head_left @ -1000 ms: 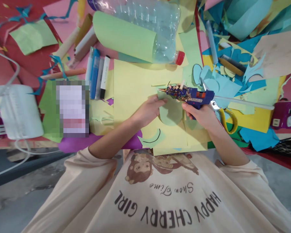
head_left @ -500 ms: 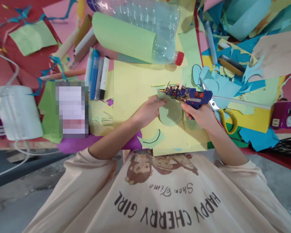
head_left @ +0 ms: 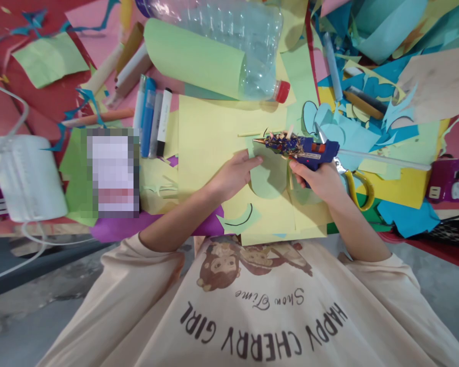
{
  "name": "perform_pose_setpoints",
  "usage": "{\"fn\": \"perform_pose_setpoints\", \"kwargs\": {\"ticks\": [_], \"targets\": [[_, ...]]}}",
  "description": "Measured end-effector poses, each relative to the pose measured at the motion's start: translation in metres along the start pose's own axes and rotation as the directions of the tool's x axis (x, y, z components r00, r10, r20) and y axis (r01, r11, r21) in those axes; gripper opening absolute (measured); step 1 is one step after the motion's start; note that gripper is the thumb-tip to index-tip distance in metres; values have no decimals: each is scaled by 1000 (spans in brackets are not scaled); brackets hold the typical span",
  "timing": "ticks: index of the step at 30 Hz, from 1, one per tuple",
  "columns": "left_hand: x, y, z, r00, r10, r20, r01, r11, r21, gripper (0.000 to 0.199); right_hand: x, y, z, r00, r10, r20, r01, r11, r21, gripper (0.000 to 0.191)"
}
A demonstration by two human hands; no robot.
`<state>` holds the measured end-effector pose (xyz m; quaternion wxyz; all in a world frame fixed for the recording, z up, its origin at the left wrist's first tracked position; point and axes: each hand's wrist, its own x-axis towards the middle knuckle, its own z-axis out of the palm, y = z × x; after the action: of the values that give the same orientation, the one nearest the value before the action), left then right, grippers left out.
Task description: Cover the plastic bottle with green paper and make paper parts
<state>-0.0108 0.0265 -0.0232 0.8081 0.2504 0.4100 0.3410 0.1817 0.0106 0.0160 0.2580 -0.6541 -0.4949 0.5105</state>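
Observation:
My right hand (head_left: 317,178) is wrapped round the handle of a dark blue hot glue gun (head_left: 304,149). Its metal nozzle points left, bits of debris cling to its front, and a clear glue stick (head_left: 384,159) juts from its back. My left hand (head_left: 237,173) pinches the left edge of a pale green paper cutout (head_left: 270,176) with a rounded bottom. The nozzle hangs over the cutout's upper part; whether it touches cannot be made out. Beneath both lies a sheet of pale yellow paper (head_left: 202,122).
A clear plastic bottle (head_left: 262,66) partly wrapped in green paper lies at the back. Yellow-handled scissors (head_left: 361,191) rest by my right wrist. Several markers (head_left: 149,117) lie left of the yellow paper. Blue paper scraps (head_left: 361,135) cover the right, near a purple power strip (head_left: 449,181).
The glue gun and my right hand have shifted slightly to the right, taking the nozzle away from the cutout's left edge. My left hand keeps its hold on the cutout.

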Motion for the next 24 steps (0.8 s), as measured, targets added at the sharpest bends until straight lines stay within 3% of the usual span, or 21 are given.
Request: {"fn": "perform_pose_setpoints", "kwargs": {"ticks": [24], "targets": [[0, -1, -3, 1000, 12, 4, -12, 1000, -10, 20, 0, 12, -7, 997, 27, -76, -26, 999, 22, 24]]}}
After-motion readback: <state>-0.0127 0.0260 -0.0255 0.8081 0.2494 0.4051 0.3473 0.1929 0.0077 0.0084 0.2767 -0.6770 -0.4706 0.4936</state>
